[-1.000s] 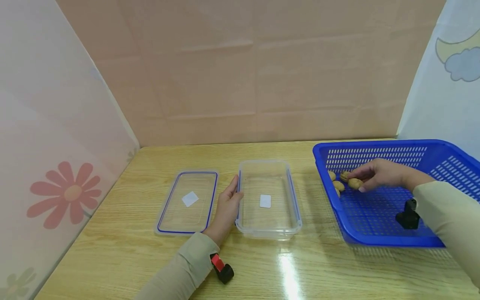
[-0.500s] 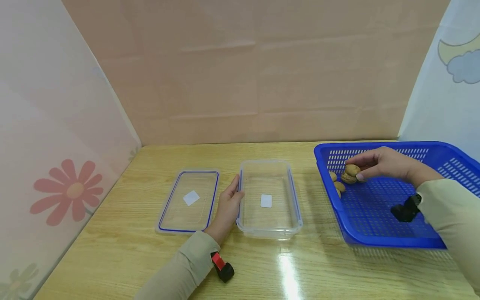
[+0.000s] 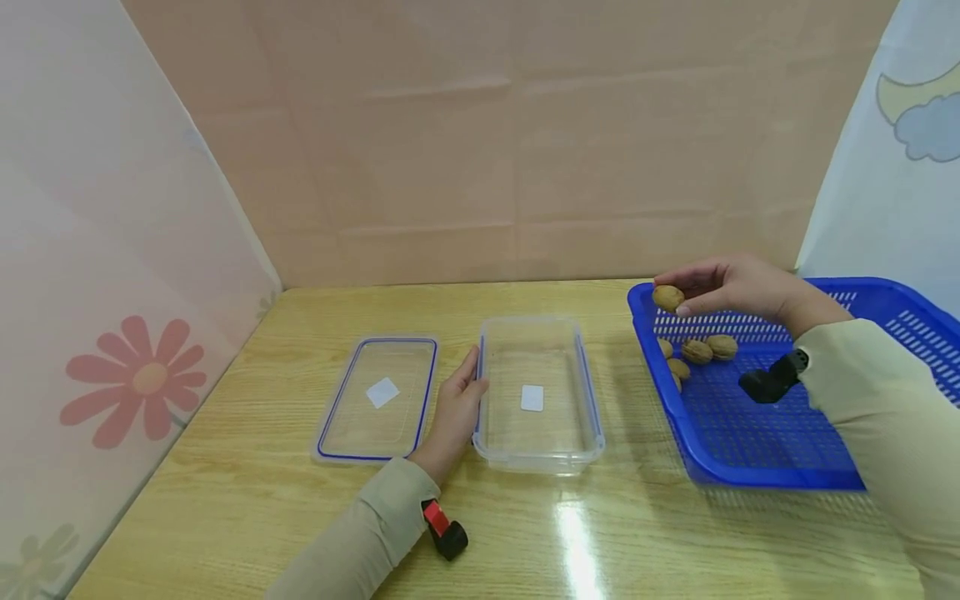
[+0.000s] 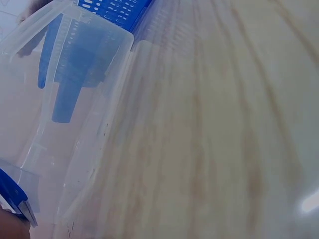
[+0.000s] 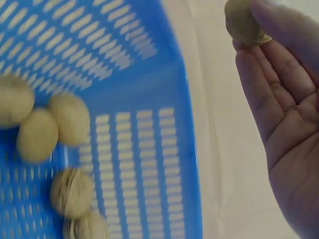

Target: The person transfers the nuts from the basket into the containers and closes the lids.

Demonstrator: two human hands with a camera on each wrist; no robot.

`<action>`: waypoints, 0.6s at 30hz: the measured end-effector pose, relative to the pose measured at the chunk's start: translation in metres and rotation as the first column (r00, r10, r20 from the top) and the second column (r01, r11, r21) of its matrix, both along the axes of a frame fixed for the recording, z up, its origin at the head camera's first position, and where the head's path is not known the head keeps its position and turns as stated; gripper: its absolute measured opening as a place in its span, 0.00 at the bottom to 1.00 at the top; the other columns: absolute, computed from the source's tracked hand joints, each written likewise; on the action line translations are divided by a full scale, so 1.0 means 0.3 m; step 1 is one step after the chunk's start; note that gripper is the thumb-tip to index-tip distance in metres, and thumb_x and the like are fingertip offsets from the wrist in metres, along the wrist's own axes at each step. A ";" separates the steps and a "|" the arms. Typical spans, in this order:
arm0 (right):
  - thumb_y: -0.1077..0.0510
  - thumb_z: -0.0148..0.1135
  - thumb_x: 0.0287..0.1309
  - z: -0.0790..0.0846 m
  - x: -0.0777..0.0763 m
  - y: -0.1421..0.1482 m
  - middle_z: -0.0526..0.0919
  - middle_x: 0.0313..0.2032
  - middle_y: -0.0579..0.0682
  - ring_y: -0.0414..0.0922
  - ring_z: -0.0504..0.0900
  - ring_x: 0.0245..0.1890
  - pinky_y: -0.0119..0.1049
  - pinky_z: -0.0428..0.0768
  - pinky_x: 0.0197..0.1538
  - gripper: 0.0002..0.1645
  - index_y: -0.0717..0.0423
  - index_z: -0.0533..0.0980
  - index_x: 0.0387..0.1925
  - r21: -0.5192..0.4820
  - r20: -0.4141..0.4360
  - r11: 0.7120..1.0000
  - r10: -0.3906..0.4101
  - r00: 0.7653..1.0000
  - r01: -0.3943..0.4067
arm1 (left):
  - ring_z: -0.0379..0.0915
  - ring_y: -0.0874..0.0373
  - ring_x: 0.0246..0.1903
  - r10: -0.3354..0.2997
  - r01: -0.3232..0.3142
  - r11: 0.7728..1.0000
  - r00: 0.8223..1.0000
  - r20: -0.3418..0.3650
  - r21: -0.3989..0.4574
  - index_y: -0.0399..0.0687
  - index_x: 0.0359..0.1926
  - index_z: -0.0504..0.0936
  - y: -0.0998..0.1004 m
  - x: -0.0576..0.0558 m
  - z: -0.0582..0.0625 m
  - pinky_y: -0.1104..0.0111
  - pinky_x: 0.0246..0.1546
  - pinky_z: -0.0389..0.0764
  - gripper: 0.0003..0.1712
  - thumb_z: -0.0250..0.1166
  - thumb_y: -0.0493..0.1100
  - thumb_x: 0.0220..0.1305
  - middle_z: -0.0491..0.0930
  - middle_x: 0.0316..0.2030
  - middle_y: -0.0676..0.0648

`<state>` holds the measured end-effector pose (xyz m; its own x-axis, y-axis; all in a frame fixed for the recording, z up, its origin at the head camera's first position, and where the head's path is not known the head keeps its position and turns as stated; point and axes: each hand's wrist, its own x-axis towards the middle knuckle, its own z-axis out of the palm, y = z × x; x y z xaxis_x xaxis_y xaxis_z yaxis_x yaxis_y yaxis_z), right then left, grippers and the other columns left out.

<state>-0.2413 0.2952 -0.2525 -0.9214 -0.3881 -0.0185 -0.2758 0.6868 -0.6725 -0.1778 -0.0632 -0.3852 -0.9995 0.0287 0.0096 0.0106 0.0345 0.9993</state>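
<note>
My right hand pinches a walnut between thumb and fingertips, over the left back corner of a blue plastic basket. In the right wrist view this walnut is at the top, with the palm turned toward the camera. Several other walnuts lie in the basket's left end. My left hand holds the left side of a clear plastic food container, thumb at the rim and fingers along the outside. The container stands uncovered, with a white label inside its outline.
A clear lid with a blue seal and white sticker lies flat left of the container. All of it stands on a wooden table. A beige backdrop rises behind, with patterned panels at both sides.
My right hand has lifted the walnut up from among the others and moved it left and back, to the basket's rim. The left hand and container stay put.
</note>
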 end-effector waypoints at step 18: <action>0.65 0.66 0.50 0.003 -0.055 -0.241 0.84 0.43 0.39 0.35 0.80 0.47 0.29 0.80 0.47 0.26 0.61 0.75 0.54 -0.315 0.093 0.919 0.279 0.956 -0.238 | 0.44 0.55 0.70 0.002 -0.002 1.000 1.000 0.018 0.017 0.42 0.69 0.55 -0.001 0.001 0.004 0.62 0.69 0.51 0.31 0.47 0.32 0.66 0.50 0.71 0.47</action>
<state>-0.2577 0.2230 -0.2516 -0.7853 -0.6188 0.0191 -0.3101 0.3665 -0.8772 -0.1775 -0.0636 -0.3840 -0.9996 0.0270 -0.0082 -0.0077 0.0175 0.9998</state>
